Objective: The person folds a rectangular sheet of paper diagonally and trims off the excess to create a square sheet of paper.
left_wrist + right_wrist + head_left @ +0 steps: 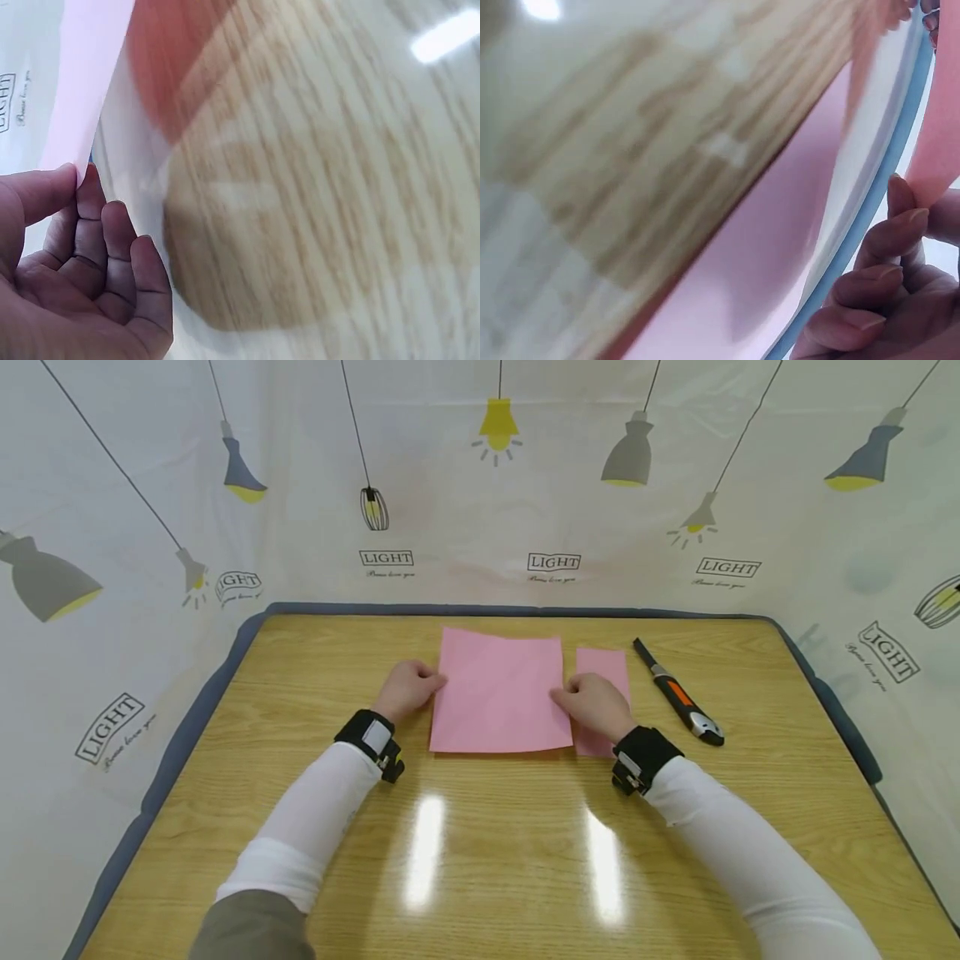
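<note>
On a glossy wooden table (480,860) before lamp-print curtains (135,510), both grips pinch the pink sheet (498,693).

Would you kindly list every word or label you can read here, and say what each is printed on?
"LIGHT": in boxes, repeated across the lamp-patterned curtain behind and beside the table.
Script line under each "LIGHT": too small to read.
Pink paper, pink strip, knife: no readable text.

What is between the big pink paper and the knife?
A small pink strip lies between the big pink paper and the knife, part of it under the right hand; the head view shows it.
</note>
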A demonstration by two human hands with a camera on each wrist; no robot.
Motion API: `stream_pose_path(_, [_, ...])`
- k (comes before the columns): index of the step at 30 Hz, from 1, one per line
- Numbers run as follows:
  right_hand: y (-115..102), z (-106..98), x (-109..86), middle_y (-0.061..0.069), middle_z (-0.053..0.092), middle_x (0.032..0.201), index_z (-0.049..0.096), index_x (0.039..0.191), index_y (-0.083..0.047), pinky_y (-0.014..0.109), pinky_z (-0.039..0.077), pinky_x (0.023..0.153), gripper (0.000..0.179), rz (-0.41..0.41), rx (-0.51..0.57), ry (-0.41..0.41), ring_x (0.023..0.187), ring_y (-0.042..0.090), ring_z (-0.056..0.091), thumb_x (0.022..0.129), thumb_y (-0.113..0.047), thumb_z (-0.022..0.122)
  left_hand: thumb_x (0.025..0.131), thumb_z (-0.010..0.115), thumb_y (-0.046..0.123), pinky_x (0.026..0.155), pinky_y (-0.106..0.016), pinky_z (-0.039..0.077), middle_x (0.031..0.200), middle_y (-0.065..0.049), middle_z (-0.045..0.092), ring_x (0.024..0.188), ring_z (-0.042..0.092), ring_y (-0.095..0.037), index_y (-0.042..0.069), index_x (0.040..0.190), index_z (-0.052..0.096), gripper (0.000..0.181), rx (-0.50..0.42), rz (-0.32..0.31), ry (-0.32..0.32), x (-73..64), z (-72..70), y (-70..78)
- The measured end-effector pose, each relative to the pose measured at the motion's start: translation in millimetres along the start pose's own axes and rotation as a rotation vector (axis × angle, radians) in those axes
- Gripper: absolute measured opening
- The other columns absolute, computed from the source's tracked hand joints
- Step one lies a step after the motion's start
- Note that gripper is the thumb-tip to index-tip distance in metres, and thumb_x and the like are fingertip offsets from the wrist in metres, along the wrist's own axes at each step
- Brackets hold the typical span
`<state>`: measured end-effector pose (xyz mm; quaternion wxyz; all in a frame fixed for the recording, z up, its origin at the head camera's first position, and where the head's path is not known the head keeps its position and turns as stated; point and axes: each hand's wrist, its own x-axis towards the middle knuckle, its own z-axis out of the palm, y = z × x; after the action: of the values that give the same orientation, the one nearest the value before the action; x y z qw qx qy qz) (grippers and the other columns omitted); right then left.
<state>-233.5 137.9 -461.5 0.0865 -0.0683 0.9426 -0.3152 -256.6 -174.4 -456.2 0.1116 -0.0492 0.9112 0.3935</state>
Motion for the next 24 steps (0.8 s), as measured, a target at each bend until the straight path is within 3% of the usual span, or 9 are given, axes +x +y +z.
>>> stream_pose_path(13, [2, 5, 10.5, -0.002, 0.027, 0.054, 0.037, 0.056, -0.014, 0.027, 0.021, 0.044, 0.043, 0.049, -0.184, -0.050, 0.047, 0.016, 0.031, 0.087, -0.039, 0.052, 0.088, 0.056, 0.035, 0.061, -0.030, 0.040, 0.081, -0.001, 0.060, 0.071, 0.053, -0.018, 0.011, 0.087, 0.064, 0.025, 0.274, 0.049, 0.063, -4.0, 14.2, 8.6])
stream_pose_path(24, [-1, 4, 14.7, 0.003, 0.045, 0.061, 0.049, 0.068, -0.011, 0.030, 0.033, 0.046, 0.034, 0.053, -0.260, -0.085, 0.054, 0.020, 0.046, 0.088, -0.039, 0.054, 0.089, 0.056, 0.033, 0.060, -0.031, 0.041, 0.077, -0.001, 0.059, 0.068, 0.054, -0.017, 0.011, 0.084, 0.060, 0.023, 0.367, 0.091, 0.096, -4.2, 18.4, 10.7])
